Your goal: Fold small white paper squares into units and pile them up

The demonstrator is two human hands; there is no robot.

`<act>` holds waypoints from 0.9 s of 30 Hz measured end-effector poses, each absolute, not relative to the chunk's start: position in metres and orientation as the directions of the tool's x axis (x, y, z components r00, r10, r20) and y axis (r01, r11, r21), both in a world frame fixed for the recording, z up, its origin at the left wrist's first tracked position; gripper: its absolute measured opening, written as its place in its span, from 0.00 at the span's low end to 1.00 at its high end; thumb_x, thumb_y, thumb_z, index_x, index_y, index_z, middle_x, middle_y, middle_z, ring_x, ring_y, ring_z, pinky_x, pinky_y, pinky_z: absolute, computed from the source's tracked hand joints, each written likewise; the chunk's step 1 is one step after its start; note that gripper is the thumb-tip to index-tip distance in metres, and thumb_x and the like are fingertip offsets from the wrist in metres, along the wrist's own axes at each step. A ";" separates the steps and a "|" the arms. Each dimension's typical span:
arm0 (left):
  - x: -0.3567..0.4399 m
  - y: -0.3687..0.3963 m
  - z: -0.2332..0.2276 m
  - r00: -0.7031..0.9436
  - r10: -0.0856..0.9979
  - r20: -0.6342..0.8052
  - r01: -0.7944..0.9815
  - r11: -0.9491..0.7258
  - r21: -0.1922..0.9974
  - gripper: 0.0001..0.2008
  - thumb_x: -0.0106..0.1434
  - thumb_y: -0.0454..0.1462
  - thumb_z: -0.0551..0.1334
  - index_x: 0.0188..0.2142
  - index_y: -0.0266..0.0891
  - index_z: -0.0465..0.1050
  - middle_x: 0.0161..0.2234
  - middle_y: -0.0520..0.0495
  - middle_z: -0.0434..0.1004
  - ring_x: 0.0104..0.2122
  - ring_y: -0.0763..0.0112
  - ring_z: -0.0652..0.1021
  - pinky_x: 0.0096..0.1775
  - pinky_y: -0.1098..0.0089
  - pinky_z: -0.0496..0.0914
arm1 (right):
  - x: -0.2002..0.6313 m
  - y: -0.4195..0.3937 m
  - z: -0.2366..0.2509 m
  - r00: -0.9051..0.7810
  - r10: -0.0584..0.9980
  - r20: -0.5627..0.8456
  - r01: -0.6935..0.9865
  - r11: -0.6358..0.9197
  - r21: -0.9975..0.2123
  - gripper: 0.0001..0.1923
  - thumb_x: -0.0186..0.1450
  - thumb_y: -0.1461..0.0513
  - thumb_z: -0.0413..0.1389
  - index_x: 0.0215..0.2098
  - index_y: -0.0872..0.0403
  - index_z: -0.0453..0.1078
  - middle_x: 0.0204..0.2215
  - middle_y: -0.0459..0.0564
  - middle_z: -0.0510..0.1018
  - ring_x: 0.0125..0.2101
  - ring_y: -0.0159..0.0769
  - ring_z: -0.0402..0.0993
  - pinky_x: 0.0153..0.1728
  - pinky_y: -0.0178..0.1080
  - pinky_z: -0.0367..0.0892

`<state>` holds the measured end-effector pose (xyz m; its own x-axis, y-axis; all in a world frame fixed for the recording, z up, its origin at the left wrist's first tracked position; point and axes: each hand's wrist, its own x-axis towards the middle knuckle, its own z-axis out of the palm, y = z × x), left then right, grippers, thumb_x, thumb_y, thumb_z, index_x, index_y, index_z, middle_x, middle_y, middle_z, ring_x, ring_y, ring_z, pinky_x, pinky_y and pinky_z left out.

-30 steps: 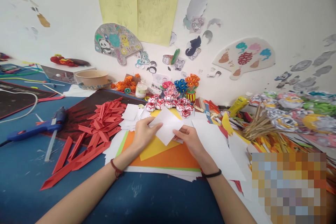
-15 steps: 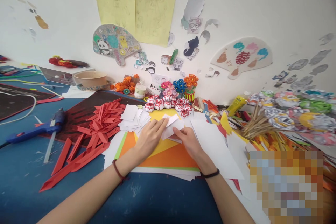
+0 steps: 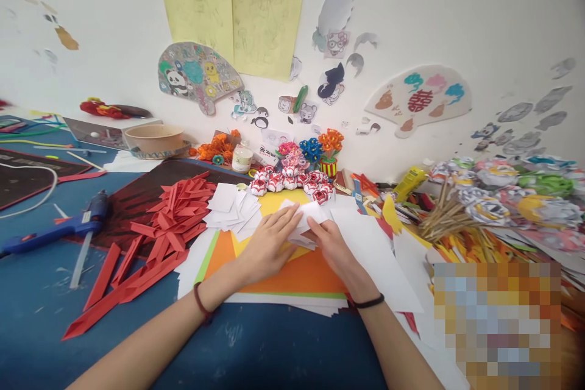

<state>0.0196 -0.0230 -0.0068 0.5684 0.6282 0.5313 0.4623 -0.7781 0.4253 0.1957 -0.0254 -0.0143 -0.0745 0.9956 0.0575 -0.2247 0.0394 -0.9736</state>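
Your two hands press one white paper piece (image 3: 307, 219) onto the orange sheet (image 3: 301, 274): left hand (image 3: 267, 244) flat across it, right hand (image 3: 333, 247) pinching its near edge, beside one glue gun (image 3: 55, 228).

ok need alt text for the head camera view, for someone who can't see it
Two bare hands, left hand and right hand, press a small white paper flat on stacked coloured sheets on a blue table. Red paper strips and a blue glue gun lie to the left.
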 end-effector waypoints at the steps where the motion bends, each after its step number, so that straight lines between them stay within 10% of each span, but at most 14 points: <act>1: 0.019 -0.023 -0.004 0.519 0.667 0.535 0.413 -0.743 0.526 0.25 0.63 0.36 0.53 0.60 0.43 0.57 0.61 0.43 0.57 0.59 0.59 0.60 0.57 0.56 0.57 | 0.197 -0.025 -0.014 -0.081 0.995 0.051 -0.224 0.032 -0.974 0.18 0.59 0.51 0.58 0.38 0.58 0.73 0.35 0.54 0.78 0.38 0.43 0.74 0.41 0.44 0.68; 8: 0.011 -0.008 0.000 0.413 0.885 0.214 0.098 -0.277 0.956 0.18 0.64 0.46 0.53 0.40 0.35 0.75 0.38 0.44 0.78 0.37 0.65 0.75 0.39 0.69 0.68 | 0.200 -0.027 -0.015 -0.160 0.986 0.053 -0.131 0.032 -0.991 0.20 0.61 0.49 0.54 0.40 0.58 0.69 0.33 0.52 0.76 0.33 0.38 0.73 0.33 0.39 0.70; 27: 0.013 -0.007 -0.010 0.497 0.867 0.047 0.054 -0.085 0.995 0.19 0.55 0.46 0.63 0.38 0.32 0.74 0.33 0.41 0.80 0.31 0.62 0.78 0.30 0.71 0.67 | 0.198 -0.028 -0.019 -0.156 0.980 0.127 0.273 0.166 -0.948 0.20 0.65 0.47 0.47 0.29 0.55 0.62 0.18 0.41 0.66 0.17 0.28 0.62 0.17 0.32 0.58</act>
<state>0.0125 -0.0071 -0.0102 0.4966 0.8667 0.0470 0.0537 -0.0848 0.9950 0.1977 -0.0284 -0.0188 -0.1564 0.9795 0.1269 0.2726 0.1663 -0.9477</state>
